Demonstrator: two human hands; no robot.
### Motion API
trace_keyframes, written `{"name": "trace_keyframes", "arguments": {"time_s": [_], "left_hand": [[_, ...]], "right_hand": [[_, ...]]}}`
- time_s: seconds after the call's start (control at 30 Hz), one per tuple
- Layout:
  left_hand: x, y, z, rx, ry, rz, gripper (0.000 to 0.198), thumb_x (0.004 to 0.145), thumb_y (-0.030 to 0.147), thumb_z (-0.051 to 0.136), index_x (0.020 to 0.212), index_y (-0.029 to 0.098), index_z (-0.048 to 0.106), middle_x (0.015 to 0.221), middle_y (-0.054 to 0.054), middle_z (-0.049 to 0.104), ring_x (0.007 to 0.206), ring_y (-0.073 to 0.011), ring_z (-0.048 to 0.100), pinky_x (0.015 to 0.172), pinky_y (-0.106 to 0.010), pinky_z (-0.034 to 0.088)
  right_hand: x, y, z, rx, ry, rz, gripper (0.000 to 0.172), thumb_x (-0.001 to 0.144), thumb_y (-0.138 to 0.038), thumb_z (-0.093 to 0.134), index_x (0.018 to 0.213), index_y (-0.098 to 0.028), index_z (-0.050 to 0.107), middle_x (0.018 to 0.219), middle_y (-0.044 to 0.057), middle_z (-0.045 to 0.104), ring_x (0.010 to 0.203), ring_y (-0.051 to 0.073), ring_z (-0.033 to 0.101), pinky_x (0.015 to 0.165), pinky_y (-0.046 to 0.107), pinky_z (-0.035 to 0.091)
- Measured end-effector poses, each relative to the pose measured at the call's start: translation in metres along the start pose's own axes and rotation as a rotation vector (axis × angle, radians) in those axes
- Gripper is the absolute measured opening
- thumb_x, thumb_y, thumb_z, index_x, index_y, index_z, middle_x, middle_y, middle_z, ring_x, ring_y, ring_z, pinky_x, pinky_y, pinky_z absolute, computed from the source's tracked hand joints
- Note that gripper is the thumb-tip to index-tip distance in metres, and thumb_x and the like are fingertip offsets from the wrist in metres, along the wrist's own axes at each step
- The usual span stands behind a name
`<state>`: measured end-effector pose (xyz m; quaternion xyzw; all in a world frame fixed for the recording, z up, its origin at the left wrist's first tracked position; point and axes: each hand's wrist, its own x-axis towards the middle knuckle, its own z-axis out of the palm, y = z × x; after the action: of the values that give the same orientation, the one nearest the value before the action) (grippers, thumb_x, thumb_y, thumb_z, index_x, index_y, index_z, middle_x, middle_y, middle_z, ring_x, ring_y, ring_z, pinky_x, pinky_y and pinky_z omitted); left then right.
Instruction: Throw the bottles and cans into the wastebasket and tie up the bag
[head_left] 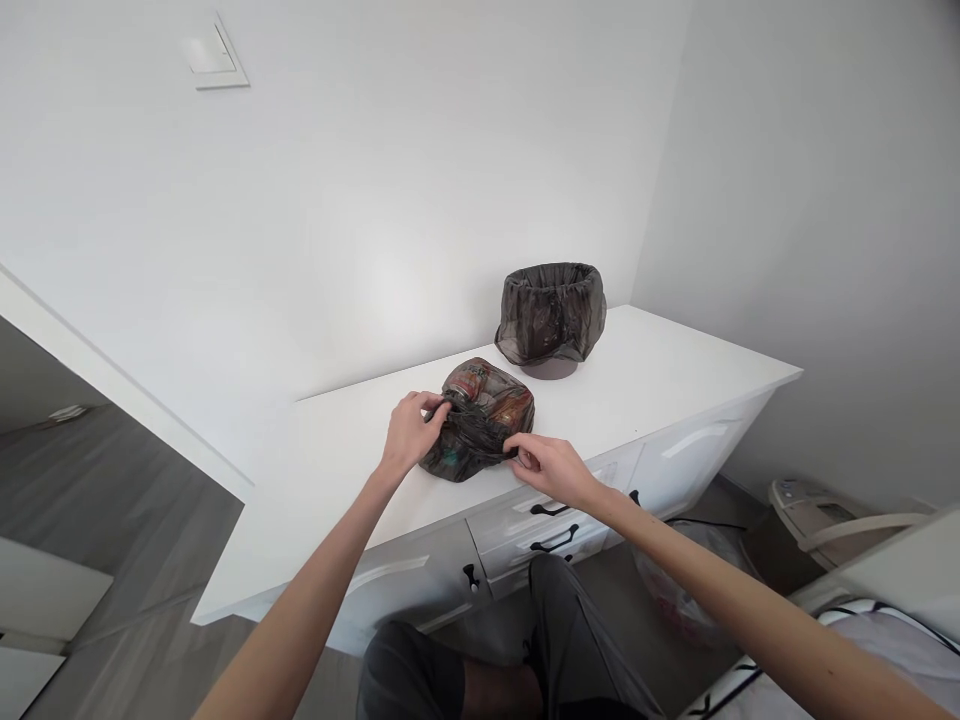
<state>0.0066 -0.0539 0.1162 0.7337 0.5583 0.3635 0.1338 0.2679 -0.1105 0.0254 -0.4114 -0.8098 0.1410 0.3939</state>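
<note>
A dark, see-through garbage bag point(480, 410) rests on the white cabinet top point(330, 480), filled with rubbish that shows through in red, orange and green. My left hand point(412, 428) pinches the gathered plastic at the bag's left side. At its right side, my right hand point(551, 466) is closed on another edge of the same plastic. Between the two hands the plastic is bunched and twisted. Behind the bag stands a trash can point(550, 369) with a dark liner point(551, 315) folded over its rim; neither hand touches it.
White drawers and doors with black handles point(553, 540) form the cabinet front, close to my knees. Wall stands behind and to the right. A beige appliance point(825, 515) and a clear plastic bag point(679, 580) are low on the right. A light switch point(214, 55) is upper left.
</note>
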Motion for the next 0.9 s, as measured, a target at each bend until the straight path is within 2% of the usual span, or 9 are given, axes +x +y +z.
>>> {"name": "trace_keyframes", "arguments": {"time_s": [0.17, 0.3, 0.37, 0.43, 0.47, 0.53, 0.63, 0.77, 0.9], "left_hand": [[0.011, -0.031, -0.021, -0.118, 0.133, -0.159, 0.032, 0.093, 0.048, 0.058, 0.1, 0.021, 0.072, 0.105, -0.008, 0.077, 0.098, -0.0253, 0.069, 0.09, -0.04, 0.054], [-0.005, -0.041, -0.046, -0.14, 0.214, -0.213, 0.031, 0.091, 0.041, 0.061, 0.11, 0.017, 0.065, 0.102, -0.009, 0.071, 0.096, -0.0229, 0.067, 0.086, -0.038, 0.054], [-0.023, -0.034, -0.049, -0.091, 0.339, -0.136, 0.031, 0.089, 0.035, 0.064, 0.114, 0.018, 0.059, 0.108, -0.009, 0.066, 0.099, -0.0221, 0.065, 0.087, -0.039, 0.054], [-0.045, -0.022, -0.046, 0.007, 0.419, 0.059, 0.024, 0.089, 0.03, 0.064, 0.11, 0.02, 0.056, 0.106, -0.008, 0.062, 0.095, -0.0219, 0.063, 0.085, -0.039, 0.054], [-0.056, -0.016, -0.042, 0.066, 0.397, 0.185, 0.018, 0.092, 0.029, 0.062, 0.106, 0.021, 0.055, 0.102, -0.006, 0.061, 0.09, -0.0215, 0.062, 0.081, -0.039, 0.054], [-0.076, -0.004, -0.031, 0.181, 0.223, 0.428, 0.006, 0.098, 0.028, 0.056, 0.101, 0.023, 0.054, 0.092, -0.005, 0.06, 0.081, -0.0212, 0.061, 0.075, -0.037, 0.053], [-0.093, 0.004, -0.014, 0.338, -0.022, 0.658, 0.014, 0.105, 0.031, 0.047, 0.111, 0.021, 0.056, 0.099, -0.008, 0.065, 0.09, -0.0247, 0.064, 0.079, -0.039, 0.053], [-0.099, -0.002, -0.003, 0.43, -0.156, 0.683, 0.033, 0.106, 0.038, 0.051, 0.132, 0.018, 0.052, 0.122, -0.014, 0.068, 0.111, -0.0295, 0.063, 0.093, -0.045, 0.051], [-0.103, -0.015, -0.004, 0.511, -0.349, 0.641, 0.023, 0.108, 0.036, 0.047, 0.111, 0.019, 0.063, 0.099, -0.008, 0.071, 0.096, -0.0268, 0.066, 0.085, -0.042, 0.049]], "right_hand": [[-0.016, -0.01, -0.023, -0.107, -0.12, -0.109, 0.025, 0.088, -0.01, 0.051, 0.101, -0.023, 0.067, 0.074, -0.003, 0.062, 0.061, 0.013, 0.053, 0.061, 0.023, 0.034], [-0.038, -0.003, -0.043, -0.228, -0.216, -0.177, 0.03, 0.09, -0.008, 0.051, 0.109, -0.023, 0.068, 0.086, 0.0, 0.069, 0.063, 0.013, 0.056, 0.061, 0.024, 0.032], [-0.045, -0.002, -0.046, -0.28, -0.221, -0.183, 0.032, 0.091, -0.009, 0.051, 0.115, -0.024, 0.067, 0.093, 0.001, 0.07, 0.066, 0.013, 0.057, 0.061, 0.025, 0.032], [-0.049, -0.006, -0.044, -0.283, -0.198, -0.176, 0.033, 0.093, -0.011, 0.053, 0.12, -0.025, 0.065, 0.096, 0.002, 0.069, 0.069, 0.014, 0.057, 0.062, 0.026, 0.033], [-0.048, -0.01, -0.041, -0.264, -0.181, -0.174, 0.032, 0.093, -0.012, 0.054, 0.121, -0.025, 0.064, 0.096, 0.002, 0.068, 0.07, 0.014, 0.057, 0.064, 0.026, 0.035], [-0.043, -0.021, -0.032, -0.203, -0.143, -0.189, 0.03, 0.095, -0.016, 0.055, 0.122, -0.025, 0.063, 0.097, 0.002, 0.066, 0.074, 0.015, 0.057, 0.068, 0.027, 0.04], [-0.028, -0.041, -0.018, -0.134, -0.075, -0.256, 0.026, 0.094, -0.017, 0.058, 0.117, -0.023, 0.065, 0.104, 0.007, 0.063, 0.089, 0.02, 0.06, 0.078, 0.031, 0.047], [-0.007, -0.059, -0.009, -0.025, -0.151, -0.304, 0.022, 0.099, -0.017, 0.051, 0.117, -0.022, 0.064, 0.114, 0.011, 0.066, 0.106, 0.023, 0.061, 0.094, 0.037, 0.049], [0.003, -0.057, -0.004, 0.036, -0.338, -0.161, 0.028, 0.111, -0.031, 0.035, 0.121, -0.021, 0.06, 0.108, 0.007, 0.072, 0.097, 0.021, 0.068, 0.087, 0.034, 0.052]]}}
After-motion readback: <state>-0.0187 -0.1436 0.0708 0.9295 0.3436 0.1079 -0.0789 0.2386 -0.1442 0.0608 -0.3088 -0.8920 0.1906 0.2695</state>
